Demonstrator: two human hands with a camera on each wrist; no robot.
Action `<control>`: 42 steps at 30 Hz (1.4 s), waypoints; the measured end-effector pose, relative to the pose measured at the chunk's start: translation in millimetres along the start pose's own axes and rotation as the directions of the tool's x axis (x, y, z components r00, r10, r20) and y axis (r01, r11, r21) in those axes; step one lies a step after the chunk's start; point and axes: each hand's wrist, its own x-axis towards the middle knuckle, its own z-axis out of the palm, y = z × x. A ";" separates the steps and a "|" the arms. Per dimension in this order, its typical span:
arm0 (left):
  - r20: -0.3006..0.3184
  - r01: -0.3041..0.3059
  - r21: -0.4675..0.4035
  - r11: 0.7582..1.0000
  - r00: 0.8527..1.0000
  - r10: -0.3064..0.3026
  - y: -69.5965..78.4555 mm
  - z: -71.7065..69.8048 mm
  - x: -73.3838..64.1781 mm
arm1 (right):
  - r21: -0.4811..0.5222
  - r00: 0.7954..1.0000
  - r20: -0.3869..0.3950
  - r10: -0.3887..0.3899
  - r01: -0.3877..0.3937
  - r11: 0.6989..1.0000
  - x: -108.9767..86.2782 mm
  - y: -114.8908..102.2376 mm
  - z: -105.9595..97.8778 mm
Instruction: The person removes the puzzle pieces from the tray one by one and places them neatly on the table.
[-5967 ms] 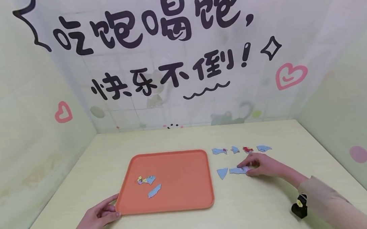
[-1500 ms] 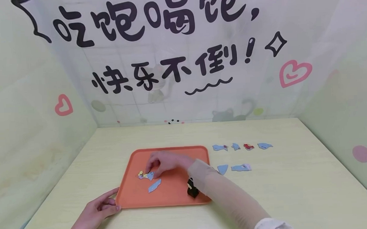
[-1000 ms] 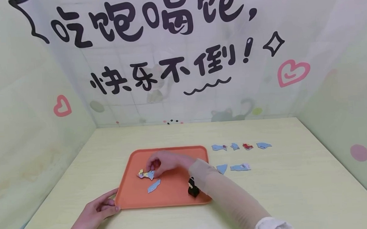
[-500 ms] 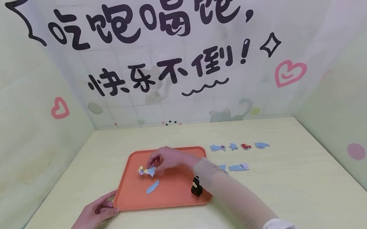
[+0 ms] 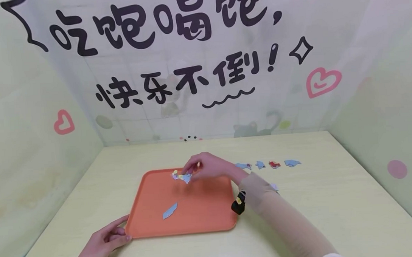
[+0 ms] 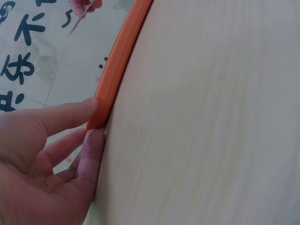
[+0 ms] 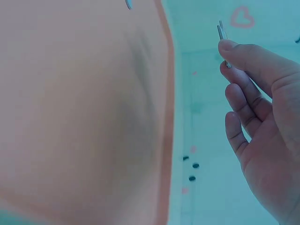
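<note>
My right hand (image 5: 207, 165) pinches a jigsaw puzzle piece (image 5: 181, 176), patterned blue and yellow, between thumb and fingers. It is lifted above the far part of the orange tray (image 5: 205, 211), casting a shadow there. In the right wrist view the piece (image 7: 221, 30) shows edge-on, as thin slips beyond the thumb. A long light blue piece (image 5: 170, 211) lies on the tray below. My left hand (image 5: 105, 238) grips the tray's near left corner; in the left wrist view the thumb and a finger meet at the orange rim (image 6: 112, 77).
On the table (image 5: 297, 201), right of the tray, a row holds blue pieces (image 5: 292, 163) and a red piece (image 5: 274, 164). A pale piece (image 5: 274, 186) is partly hidden by the right sleeve (image 5: 280, 213). A printed curtain (image 5: 205, 121) stands behind the table.
Six seconds ago the right hand was at a blue piece on the table. It then reached the tray, and the blue-and-yellow piece has since risen and moved back and right. The left hand stays put.
</note>
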 end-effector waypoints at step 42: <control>-0.004 0.009 -0.004 1.000 1.000 -0.009 -3.8 2.4 1.8 | -0.138 0.929 -0.353 0.108 -0.166 0.976 -175.9 46.6 -90.5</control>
